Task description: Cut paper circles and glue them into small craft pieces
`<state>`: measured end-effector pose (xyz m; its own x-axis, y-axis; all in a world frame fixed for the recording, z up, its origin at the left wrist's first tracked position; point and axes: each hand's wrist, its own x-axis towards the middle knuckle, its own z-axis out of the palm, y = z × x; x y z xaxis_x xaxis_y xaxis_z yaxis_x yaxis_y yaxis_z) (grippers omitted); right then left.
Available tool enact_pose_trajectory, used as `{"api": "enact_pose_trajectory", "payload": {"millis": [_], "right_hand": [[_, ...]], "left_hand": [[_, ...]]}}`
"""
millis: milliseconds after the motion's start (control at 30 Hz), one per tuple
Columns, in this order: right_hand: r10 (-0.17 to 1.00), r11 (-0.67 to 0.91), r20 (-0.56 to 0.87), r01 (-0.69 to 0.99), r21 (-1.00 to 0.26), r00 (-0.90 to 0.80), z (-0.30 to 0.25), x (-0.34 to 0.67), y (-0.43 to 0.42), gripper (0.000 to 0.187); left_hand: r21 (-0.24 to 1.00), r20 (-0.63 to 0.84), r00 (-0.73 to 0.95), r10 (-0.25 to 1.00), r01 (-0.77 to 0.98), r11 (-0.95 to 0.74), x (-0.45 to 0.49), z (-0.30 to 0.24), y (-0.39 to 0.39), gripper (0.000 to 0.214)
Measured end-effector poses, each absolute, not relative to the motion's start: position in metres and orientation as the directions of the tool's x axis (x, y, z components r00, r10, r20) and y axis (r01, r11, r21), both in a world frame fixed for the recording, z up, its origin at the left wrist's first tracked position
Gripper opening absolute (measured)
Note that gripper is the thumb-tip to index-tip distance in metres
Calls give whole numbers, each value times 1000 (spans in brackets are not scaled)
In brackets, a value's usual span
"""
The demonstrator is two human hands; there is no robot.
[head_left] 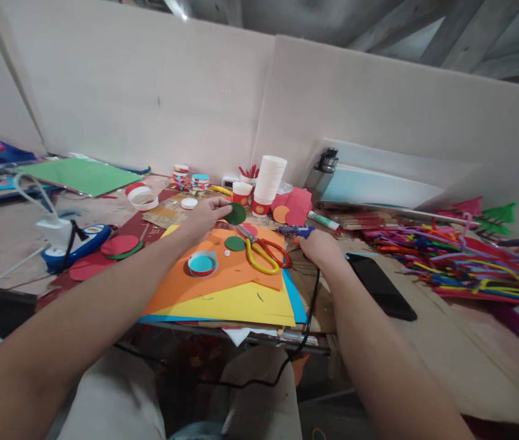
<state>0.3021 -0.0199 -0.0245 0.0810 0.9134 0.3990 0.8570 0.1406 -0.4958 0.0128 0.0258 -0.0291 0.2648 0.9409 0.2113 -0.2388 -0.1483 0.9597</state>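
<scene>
My left hand (205, 217) pinches a dark green paper circle (235, 214) above a stack of orange, yellow and blue paper sheets (223, 293). My right hand (317, 246) is closed around a blue glue gun (297, 231), whose black cord (312, 305) runs down off the table's front edge. A second green circle (234, 244) lies on the orange sheet beside scissors (264, 252) with red and yellow handles. A cup-like ring with a blue inside (203, 264) rests on the orange sheet near my left forearm.
A stack of white paper cups (269, 179) and red cups stand at the back. Red paper circles (119, 245) and a white power strip (53, 232) lie left. A black phone (381, 285) lies right, beside a heap of coloured pipe cleaners (461, 256). A green sheet (80, 176) lies far left.
</scene>
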Motion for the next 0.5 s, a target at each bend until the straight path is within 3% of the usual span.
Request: {"api": "enact_pose_trajectory", "payload": {"millis": [100, 167, 300, 500], "right_hand": [[869, -8, 452, 918, -396, 203, -18, 286, -24, 20], [879, 89, 453, 883, -461, 148, -15, 268, -27, 24], [911, 343, 411, 641, -687, -47, -20, 233, -32, 32], [904, 410, 405, 546, -730, -137, -31, 209, -34, 30]], "left_hand": [[965, 201, 291, 935, -224, -138, 15, -29, 22, 22], [971, 191, 314, 930, -196, -133, 17, -29, 20, 22], [979, 198, 376, 905, -115, -167, 23, -31, 14, 25], [990, 131, 411, 902, -8, -141, 31, -27, 2, 27]]}}
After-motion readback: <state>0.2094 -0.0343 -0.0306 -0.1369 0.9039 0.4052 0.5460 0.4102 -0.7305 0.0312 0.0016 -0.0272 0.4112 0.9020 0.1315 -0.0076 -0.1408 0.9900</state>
